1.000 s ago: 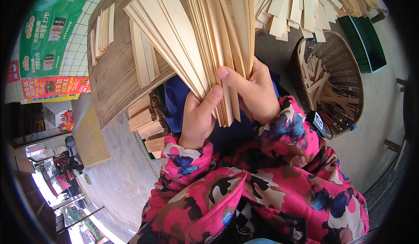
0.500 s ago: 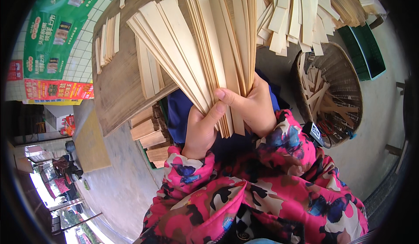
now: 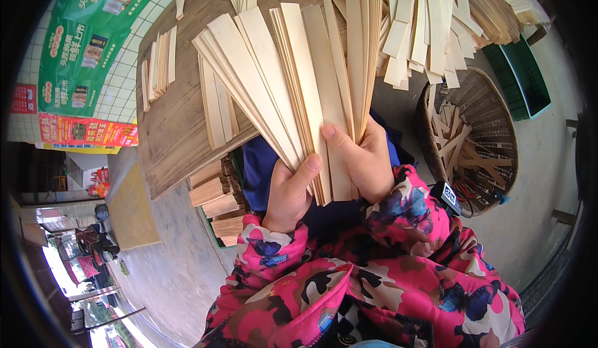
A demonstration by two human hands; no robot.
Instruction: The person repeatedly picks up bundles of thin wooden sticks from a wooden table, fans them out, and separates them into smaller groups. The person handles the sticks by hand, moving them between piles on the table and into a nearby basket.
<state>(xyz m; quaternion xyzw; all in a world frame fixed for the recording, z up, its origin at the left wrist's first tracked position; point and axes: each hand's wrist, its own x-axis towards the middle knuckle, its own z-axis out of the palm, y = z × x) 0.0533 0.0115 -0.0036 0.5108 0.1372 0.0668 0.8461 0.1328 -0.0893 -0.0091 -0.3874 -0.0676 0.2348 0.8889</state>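
A fanned bundle of thin, pale wooden slats (image 3: 265,74) stands in front of me, its lower ends gripped in both hands. My left hand (image 3: 290,189) is closed round the left part of the bundle, thumb lying across the front slats. My right hand (image 3: 364,161) is closed on the right part, its thumb pressed flat on a broad slat near the middle. Behind the slats most of my fingers are hidden. The upper ends spread apart over the edge of a wooden table (image 3: 171,161).
Small slat stacks (image 3: 215,108) lie on the table. A loose slat heap (image 3: 430,24) is at the far right. Below it stand a wicker basket (image 3: 517,136) with wood pieces and a green crate (image 3: 529,77). Bundled slats (image 3: 221,204) fill a crate beside my left arm.
My right thumb has shifted off the middle stack onto a broad slat further right, away from the left thumb. The fan's middle has spread wider, and the bundle sits slightly lower in view.
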